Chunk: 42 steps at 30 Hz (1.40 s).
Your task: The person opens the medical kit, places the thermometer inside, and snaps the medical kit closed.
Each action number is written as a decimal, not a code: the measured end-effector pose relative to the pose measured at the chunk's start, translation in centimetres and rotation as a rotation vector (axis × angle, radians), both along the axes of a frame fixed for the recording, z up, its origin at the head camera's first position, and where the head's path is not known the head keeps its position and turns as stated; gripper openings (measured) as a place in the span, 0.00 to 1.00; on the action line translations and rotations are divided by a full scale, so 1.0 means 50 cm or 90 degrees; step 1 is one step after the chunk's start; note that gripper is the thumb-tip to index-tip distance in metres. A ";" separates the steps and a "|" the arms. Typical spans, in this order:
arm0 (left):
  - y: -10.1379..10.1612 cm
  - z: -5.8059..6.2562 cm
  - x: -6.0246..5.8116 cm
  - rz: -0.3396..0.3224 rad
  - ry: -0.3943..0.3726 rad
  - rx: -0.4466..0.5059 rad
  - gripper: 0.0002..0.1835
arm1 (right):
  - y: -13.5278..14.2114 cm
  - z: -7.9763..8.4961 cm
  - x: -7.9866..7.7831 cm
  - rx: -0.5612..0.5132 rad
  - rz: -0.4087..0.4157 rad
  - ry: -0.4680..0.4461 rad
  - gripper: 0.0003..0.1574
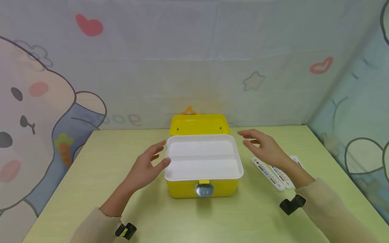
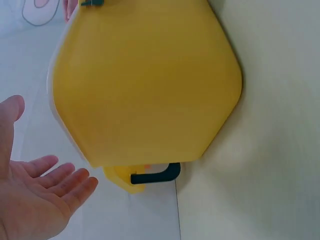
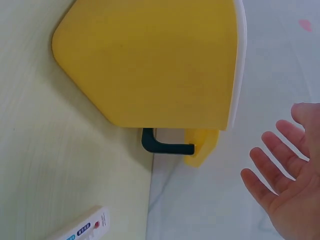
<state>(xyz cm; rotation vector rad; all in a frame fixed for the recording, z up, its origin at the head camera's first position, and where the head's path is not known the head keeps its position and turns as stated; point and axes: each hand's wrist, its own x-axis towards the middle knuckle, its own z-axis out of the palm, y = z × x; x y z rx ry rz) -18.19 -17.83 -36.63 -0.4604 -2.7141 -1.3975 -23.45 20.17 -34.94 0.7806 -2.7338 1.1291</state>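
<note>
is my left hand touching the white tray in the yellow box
Cannot tell. In the head view the left hand has its thumb tip right at the white tray rim, with no clear gap. The left wrist view shows an open palm beside the yellow box.

The yellow box (image 3: 150,65) fills the upper part of the view, its side wall facing the camera and the white tray rim (image 3: 240,60) running along its right edge. A dark handle (image 3: 162,145) projects below the box beside the yellow lid (image 3: 202,142), above the pale green table (image 3: 60,175). The right hand (image 3: 287,180) is at the lower right, fingers straight and spread, apart from the box, and a white thermometer (image 3: 85,229) lies at the bottom edge.
</note>
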 end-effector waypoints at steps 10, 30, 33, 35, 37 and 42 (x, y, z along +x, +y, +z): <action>0.019 -0.020 0.056 0.003 0.000 0.007 0.45 | 0.038 -0.011 0.021 0.030 -0.010 0.049 0.23; 0.025 -0.082 0.070 0.033 0.002 0.066 0.47 | 0.075 -0.067 0.026 0.109 -0.062 0.072 0.25; 0.029 -0.088 0.065 0.028 -0.007 0.077 0.47 | 0.082 -0.074 0.024 0.128 -0.064 0.051 0.27; 0.032 -0.091 0.064 0.029 -0.017 0.085 0.47 | 0.086 -0.079 0.023 0.142 -0.062 0.043 0.28; 0.034 -0.093 0.063 0.028 -0.024 0.098 0.48 | 0.089 -0.085 0.021 0.152 -0.061 0.043 0.28; 0.040 -0.095 0.062 0.027 -0.027 0.122 0.48 | 0.094 -0.095 0.020 0.160 -0.066 0.047 0.28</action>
